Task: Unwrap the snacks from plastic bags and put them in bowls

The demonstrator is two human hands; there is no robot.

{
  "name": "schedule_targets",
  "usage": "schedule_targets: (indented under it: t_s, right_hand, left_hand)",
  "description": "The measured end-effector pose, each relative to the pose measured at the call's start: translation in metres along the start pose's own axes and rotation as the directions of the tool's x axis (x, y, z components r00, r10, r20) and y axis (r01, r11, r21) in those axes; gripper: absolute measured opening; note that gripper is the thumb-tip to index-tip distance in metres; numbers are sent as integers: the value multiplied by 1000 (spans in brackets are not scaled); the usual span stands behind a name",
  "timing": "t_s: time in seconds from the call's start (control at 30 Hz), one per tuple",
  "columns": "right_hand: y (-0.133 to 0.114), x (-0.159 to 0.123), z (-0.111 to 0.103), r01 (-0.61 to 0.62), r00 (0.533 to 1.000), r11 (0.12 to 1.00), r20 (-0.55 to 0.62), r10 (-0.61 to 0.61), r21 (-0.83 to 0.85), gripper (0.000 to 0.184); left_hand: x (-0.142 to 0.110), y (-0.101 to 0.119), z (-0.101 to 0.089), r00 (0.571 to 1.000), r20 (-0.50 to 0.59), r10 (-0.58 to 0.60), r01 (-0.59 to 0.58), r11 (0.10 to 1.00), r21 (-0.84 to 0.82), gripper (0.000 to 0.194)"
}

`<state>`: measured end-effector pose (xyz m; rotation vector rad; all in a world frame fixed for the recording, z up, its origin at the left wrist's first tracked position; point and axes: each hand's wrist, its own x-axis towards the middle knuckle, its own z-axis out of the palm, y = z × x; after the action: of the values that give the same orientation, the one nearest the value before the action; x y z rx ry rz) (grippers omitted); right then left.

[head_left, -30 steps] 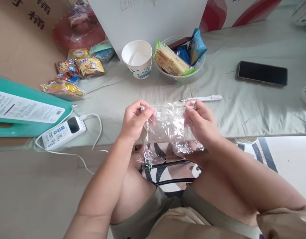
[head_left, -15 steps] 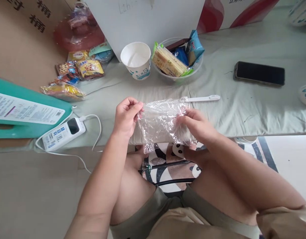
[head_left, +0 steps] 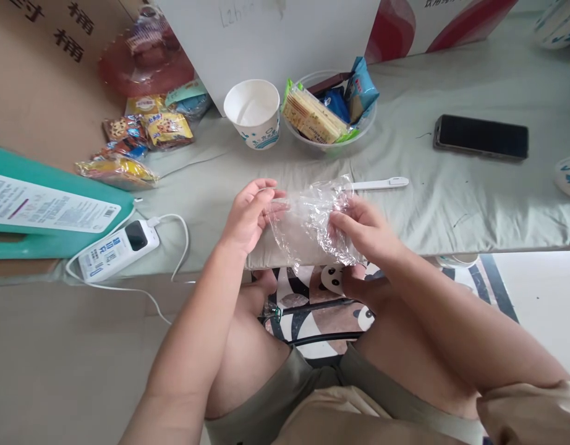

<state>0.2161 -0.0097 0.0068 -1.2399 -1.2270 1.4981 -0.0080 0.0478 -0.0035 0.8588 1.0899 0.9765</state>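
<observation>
A crinkled clear plastic bag [head_left: 308, 228] hangs above the front edge of the cloth-covered surface. My right hand [head_left: 366, 227] pinches it at its right side between thumb and fingers. At the bag's left edge is my left hand [head_left: 253, 213], with fingers loosened and apart; they touch or lie just behind the thin film, and I see no firm grip there. A white flat stick-like tool [head_left: 380, 184] lies just beyond my right hand, its left end hidden behind the plastic.
Behind my hands stand a paper cup [head_left: 253, 114] and a clear bowl [head_left: 308, 143] of wrapped snacks. Loose snack packets [head_left: 167, 128] lie left, beside a green jug [head_left: 44, 204] and a white power bank [head_left: 122, 247] with a cable. A phone [head_left: 482, 137] rests on the right.
My left hand's fingers have loosened from the bag's left edge and moved slightly right. The bag, stretched between both hands before, now bunches towards my right hand, which keeps its pinch.
</observation>
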Motion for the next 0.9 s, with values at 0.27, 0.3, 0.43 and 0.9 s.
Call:
schedule_targets:
  t_s: [0.27,0.3,0.43,0.9]
  right_hand:
    - [9,4,-4,-58,992,982,-97,76,181,23]
    - [10,5,-4,-69,991,979,-99,89,193,24]
    - [8,4,-4,-89,989,973,-97,112,212,25]
    - [8,5,-4,-105,985,957,-105,137,270,33]
  left_hand:
    - [-1,6,-10,990,75,118,-120,993,15,23]
    - [-1,5,-11,989,61,134,-136,990,39,21]
    - [1,2,-12,982,11,189,-189,980,67,25]
    - [6,-1,-18,942,57,331,-336,930,149,35]
